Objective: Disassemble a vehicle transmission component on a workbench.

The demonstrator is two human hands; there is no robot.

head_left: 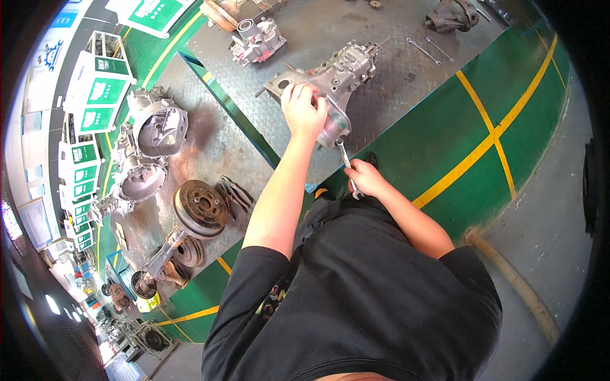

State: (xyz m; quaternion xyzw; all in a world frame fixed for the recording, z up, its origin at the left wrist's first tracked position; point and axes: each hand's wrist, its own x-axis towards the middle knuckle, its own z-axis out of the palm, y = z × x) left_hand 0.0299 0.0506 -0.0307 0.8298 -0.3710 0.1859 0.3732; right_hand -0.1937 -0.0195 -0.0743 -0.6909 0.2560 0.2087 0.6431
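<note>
A grey metal gearbox [340, 73] lies on the steel-topped bench in front of me. My left hand [305, 109] rests on the near part of its housing, fingers curled over the edge; whether it grips a small part there I cannot make out. In my right hand [367, 177] is a combination wrench [345, 155], held near its lower end. The wrench's upper end meets the near end of the gearbox, at the lower edge of its rounded end housing [332, 130].
Two loose wrenches [424, 52] lie right of the gearbox. Another casing [257, 42] sits behind it, and a dark axle housing [452, 16] at the far right. On the left bench stand bell housings [160, 130] and a rusty brake drum [201, 208]. Yellow lines [492, 133] cross the green floor.
</note>
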